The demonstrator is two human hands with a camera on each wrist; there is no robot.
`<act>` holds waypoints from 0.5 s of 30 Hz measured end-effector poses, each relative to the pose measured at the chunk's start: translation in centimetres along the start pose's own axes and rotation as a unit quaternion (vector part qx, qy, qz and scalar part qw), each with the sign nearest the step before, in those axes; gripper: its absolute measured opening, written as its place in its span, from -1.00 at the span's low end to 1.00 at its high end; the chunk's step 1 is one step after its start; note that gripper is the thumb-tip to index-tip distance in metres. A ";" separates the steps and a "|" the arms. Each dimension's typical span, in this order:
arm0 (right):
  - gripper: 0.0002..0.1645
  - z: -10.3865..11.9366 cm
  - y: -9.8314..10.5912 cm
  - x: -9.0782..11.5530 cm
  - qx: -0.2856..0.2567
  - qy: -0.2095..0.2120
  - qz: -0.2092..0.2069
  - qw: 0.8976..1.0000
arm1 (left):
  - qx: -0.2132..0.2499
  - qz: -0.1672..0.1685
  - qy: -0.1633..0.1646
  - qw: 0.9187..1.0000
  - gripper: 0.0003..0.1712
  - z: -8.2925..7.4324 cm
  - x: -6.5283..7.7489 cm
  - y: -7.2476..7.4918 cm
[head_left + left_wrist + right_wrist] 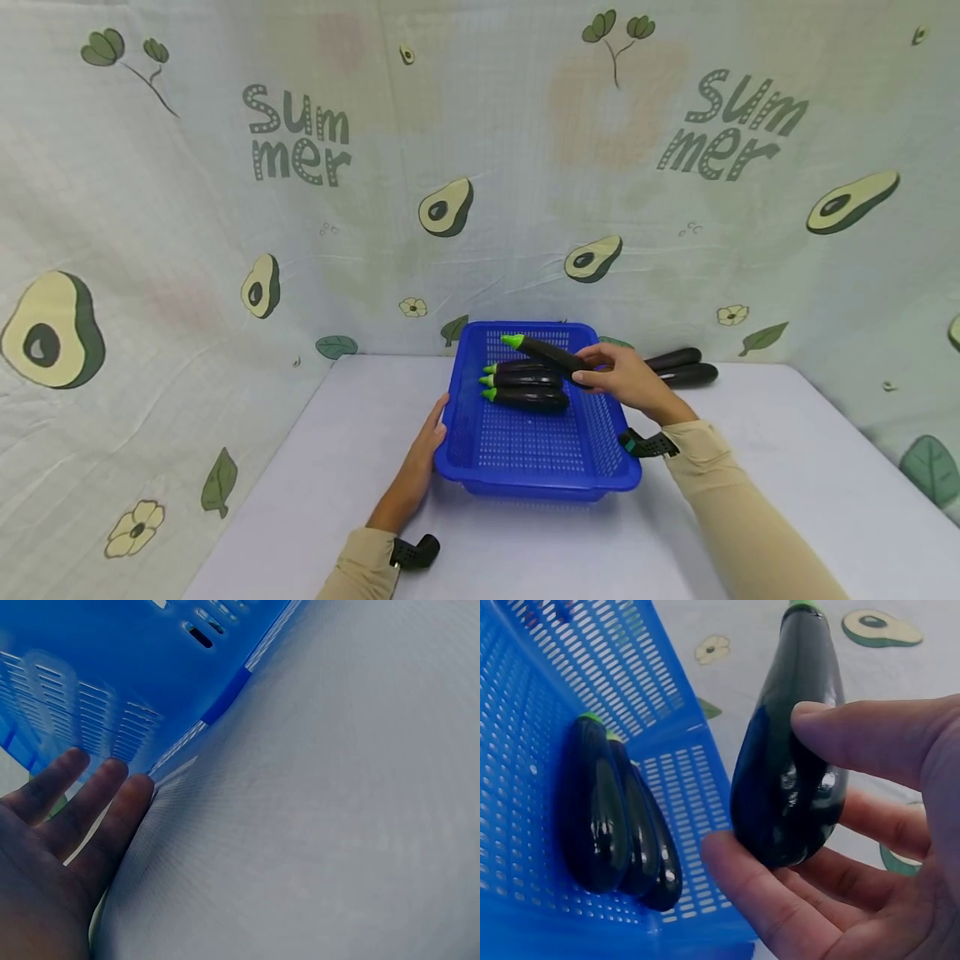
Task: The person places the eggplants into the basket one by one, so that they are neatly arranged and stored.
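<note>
Basket: blue, with slotted walls, on the white table (360,425); the basket (525,483) holds three eggplants.
Row inside: near eggplant (531,400), middle eggplant (525,380) and far eggplant (513,367) lie side by side, close together, in the far half of the basket, green stems to the left.
Held eggplant: the held eggplant (551,354) is raised over the far right part of the basket in the head view, stem end left and far, not set down.
Right hand: the right hand (618,379) grips the held eggplant near its blunt end, thumb on one side, fingers on the other.
Left hand: the left hand (423,450) rests at the basket's left side, fingers extended, not wrapped round anything.
Outside: two eggplants (690,377) lie on the table, right of the basket, partly hidden by the right hand.
Count so far: three in, one in hand, at least two outside.
Backdrop: printed cloth (510,108) on the far side.
</note>
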State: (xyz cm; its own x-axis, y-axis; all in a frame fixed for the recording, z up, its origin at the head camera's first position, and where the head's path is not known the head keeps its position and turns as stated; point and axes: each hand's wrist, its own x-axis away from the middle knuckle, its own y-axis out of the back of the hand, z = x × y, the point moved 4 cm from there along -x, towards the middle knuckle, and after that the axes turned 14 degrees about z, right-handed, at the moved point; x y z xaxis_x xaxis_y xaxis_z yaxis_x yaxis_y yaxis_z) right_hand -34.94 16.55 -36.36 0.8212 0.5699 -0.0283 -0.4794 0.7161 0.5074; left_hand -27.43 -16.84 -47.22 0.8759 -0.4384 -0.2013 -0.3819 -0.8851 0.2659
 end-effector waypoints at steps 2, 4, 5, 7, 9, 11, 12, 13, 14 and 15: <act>-0.34 0.1 -0.2 -0.3 0.009 -0.002 0.015 1.000 | 0.002 0.001 0.001 1.000 -0.36 0.1 0.0 0.0; -0.33 0.2 -0.3 -0.7 0.018 -0.008 0.028 0.999 | 0.003 0.000 0.004 1.000 -0.36 0.3 0.1 0.0; -0.33 0.3 -0.4 -0.8 0.022 -0.012 0.034 0.999 | 0.004 0.000 0.004 1.000 -0.37 0.3 0.1 0.0; -0.33 0.4 -0.4 -1.0 0.027 -0.020 0.045 0.998 | 0.005 -0.002 0.003 1.000 -0.37 0.4 0.0 0.0; -0.34 0.4 -0.5 -1.3 0.023 -0.030 0.055 0.998 | 0.006 -0.002 0.003 1.000 -0.37 0.3 0.0 0.0; -0.34 0.6 -0.6 -1.5 0.022 -0.038 0.063 0.997 | 0.007 -0.002 0.001 1.000 -0.37 0.2 -0.1 0.0; -0.34 0.6 -0.6 -1.7 0.024 -0.041 0.067 0.997 | 0.008 -0.002 0.000 1.000 -0.37 0.2 -0.1 0.0; -0.35 0.6 -0.6 -1.8 0.024 -0.044 0.070 0.996 | 0.009 -0.002 0.000 1.000 -0.37 0.1 -0.2 0.0; -0.36 0.6 -0.6 -1.9 0.026 -0.047 0.071 0.996 | 0.010 -0.002 0.001 1.000 -0.37 0.1 -0.2 0.0; -0.37 0.6 -0.7 -2.1 0.028 -0.049 0.072 0.996 | 0.011 -0.003 0.001 1.000 -0.37 0.0 -0.2 0.0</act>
State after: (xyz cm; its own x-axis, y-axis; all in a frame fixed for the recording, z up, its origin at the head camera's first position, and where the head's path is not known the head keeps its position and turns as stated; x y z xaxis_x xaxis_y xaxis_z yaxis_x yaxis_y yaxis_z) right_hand -36.16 14.61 -36.09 0.7724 0.6213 0.1319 -0.5796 0.6044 0.5466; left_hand -27.62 -16.76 -47.21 0.8788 -0.4331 -0.2002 -0.3834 -0.8908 0.2440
